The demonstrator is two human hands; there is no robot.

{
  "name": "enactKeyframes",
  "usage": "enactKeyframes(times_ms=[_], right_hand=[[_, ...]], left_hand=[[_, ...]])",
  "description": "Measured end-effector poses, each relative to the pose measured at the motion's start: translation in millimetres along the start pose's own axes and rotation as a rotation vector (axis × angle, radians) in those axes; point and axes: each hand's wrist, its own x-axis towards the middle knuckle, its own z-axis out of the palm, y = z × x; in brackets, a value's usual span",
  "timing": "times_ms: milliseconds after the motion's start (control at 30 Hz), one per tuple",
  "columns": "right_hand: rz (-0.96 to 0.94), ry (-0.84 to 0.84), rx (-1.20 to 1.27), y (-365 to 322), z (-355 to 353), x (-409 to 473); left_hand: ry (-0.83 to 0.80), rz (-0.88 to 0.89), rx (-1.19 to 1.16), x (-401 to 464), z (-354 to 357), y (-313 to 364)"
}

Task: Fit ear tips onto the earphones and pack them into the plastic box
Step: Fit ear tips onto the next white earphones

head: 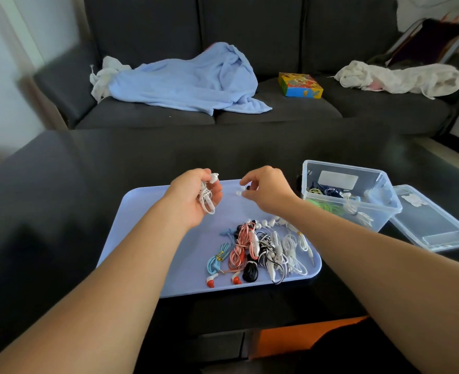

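My left hand (196, 195) is closed around a coiled white earphone set (206, 197), with one earbud (213, 177) sticking up between thumb and finger. My right hand (266, 190) pinches a small white ear tip (238, 193) just above the far part of the light blue tray (147, 238). A few centimetres separate the two hands. Several bundled earphones (260, 249) in blue, pink, black and white lie at the tray's near right. The clear plastic box (350, 195) stands right of the tray, open, with several earphones inside.
The box's clear lid (433, 220) lies flat to the right of the box. All of this rests on a dark table (61, 211). Behind it is a dark sofa with a blue towel (190, 82), a colourful box (300, 85) and white cloth (398, 76).
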Motion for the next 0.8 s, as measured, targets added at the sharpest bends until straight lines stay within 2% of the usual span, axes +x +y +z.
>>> enactKeyframes(times_ms=[300,500,633,800], right_hand=[[-0.002,-0.07,-0.316,-6.9,22.2,21.9],[-0.009,-0.078,-0.213,-11.3,24.8,18.8],[-0.038,-0.042,0.042,-23.1,14.5,8.4],[0.105,-0.021,0.725,-45.5,-16.2,-16.1]], left_hand=[[-0.019,-0.023,0.049,4.5,-6.5,-0.6],[-0.045,0.016,0.083,6.5,-9.0,-0.8],[-0.053,0.038,0.07,5.2,-5.9,1.3],[-0.158,0.05,0.112,1.0,-1.6,-0.9]])
